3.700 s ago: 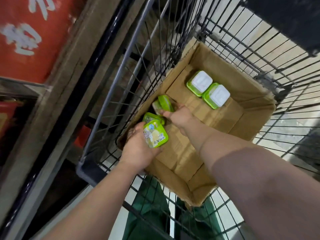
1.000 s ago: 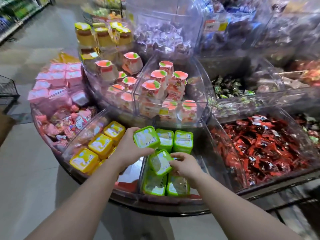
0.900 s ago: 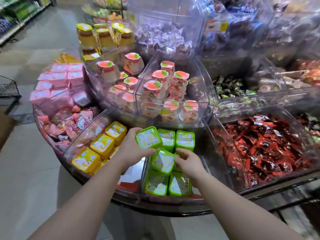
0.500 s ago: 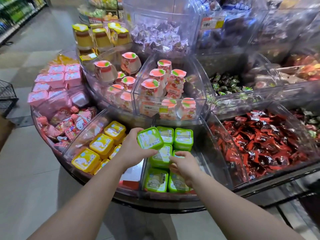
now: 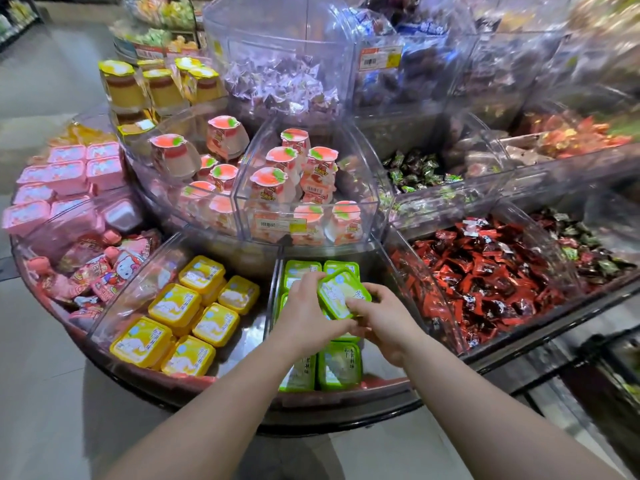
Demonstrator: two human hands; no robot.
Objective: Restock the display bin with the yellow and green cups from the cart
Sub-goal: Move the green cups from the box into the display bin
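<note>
Both hands are over the green compartment (image 5: 277, 289) of the round display bin (image 5: 242, 407), w/ one green cup (image 5: 341, 294) held between them. Left hand (image 5: 306, 315) grips the cup's left side, fingers curled round it; right hand (image 5: 384, 322) pinches the cup's near right edge w/ thumb & fingertips. The cup is tilted, lid facing up toward the person, held just above the other green cups (image 5: 337, 365) already in that compartment. Two of those sit at the bin's front edge, side by side; two more show at the back of the compartment, partly hidden by the hands. What's directly under the hands I can't tell.

Next compartment to the left holds the yellow cups (image 5: 175, 304), several stacked loosely, reaching from the front edge toward the back wall, some tilted. A clear divider stands between yellow & green.

Further left along the rim: pink pouches (image 5: 104, 268) & behind them pink tubs (image 5: 67, 178). Right of the green section, a big compartment of red-wrapped candies (image 5: 485, 271). On the raised middle tier, peach-topped cups (image 5: 287, 181) in clear bins, w/ a price label on the front wall. Higher up at the back-left, tall yellow-lidded cups (image 5: 121, 84).
</note>
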